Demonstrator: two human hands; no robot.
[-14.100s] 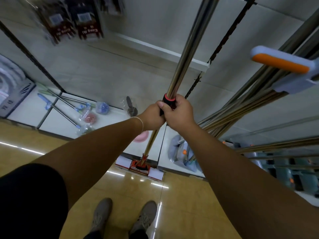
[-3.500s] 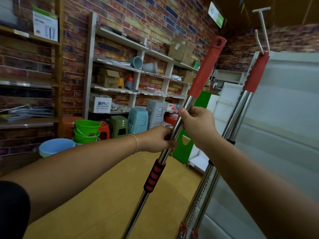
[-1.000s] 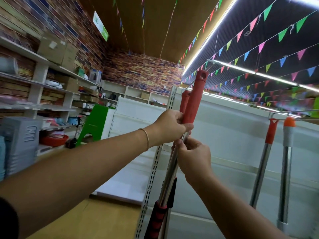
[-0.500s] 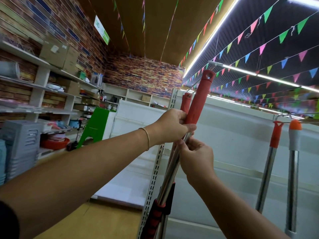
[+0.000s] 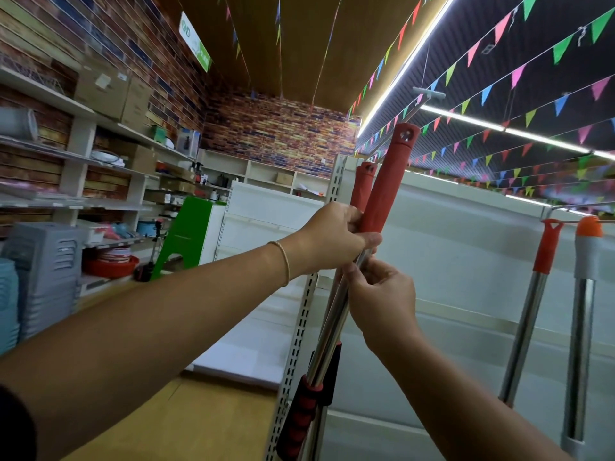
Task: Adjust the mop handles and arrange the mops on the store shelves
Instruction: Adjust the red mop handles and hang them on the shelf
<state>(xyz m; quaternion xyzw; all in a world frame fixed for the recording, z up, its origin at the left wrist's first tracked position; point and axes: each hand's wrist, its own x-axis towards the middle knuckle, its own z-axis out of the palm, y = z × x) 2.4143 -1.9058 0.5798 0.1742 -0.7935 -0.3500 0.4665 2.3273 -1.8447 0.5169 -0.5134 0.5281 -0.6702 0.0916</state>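
Mop handle (image 5: 382, 194) stands near upright, top tilted right, beside the shelf upright (image 5: 334, 181). Left hand (image 5: 332, 239) grips the red sleeve's base; right hand (image 5: 386, 297) sits just below, fingers (image 5: 356, 281) curled round the steel shaft. Second handle (image 5: 364, 183) stands close behind.

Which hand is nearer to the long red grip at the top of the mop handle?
Left. The left hand grips the lower end of the red grip; the right hand holds the steel tube just below it.

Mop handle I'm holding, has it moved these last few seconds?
Yes. The mop handle came right, closing its gap to the other red handle at the shelf post.
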